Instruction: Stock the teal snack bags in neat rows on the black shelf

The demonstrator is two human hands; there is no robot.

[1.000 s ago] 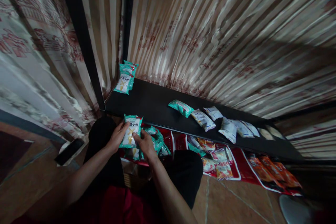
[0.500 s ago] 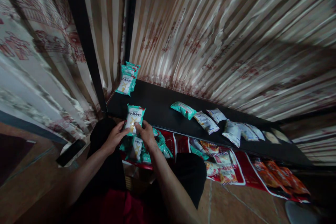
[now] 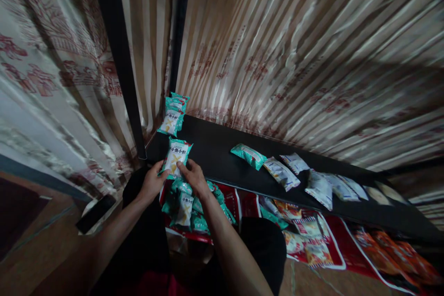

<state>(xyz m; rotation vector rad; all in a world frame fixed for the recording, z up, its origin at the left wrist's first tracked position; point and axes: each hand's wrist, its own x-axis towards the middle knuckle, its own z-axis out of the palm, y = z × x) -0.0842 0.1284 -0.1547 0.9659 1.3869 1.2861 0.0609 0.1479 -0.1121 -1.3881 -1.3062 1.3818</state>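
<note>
The left hand and right hand are clamped on one teal-and-white packet near the black shelf; matching packets occupy its left end.

Between the held packet and lying green packet, the shelf allows passage.

Dim, Draped Corner

Pleated, red-printed curtains span ten to two o'clock — pale sheen on their folds. Black posts stand at ten and eleven; a black shelf runs from centre towards four; brown floor tiles show at eight.
</note>
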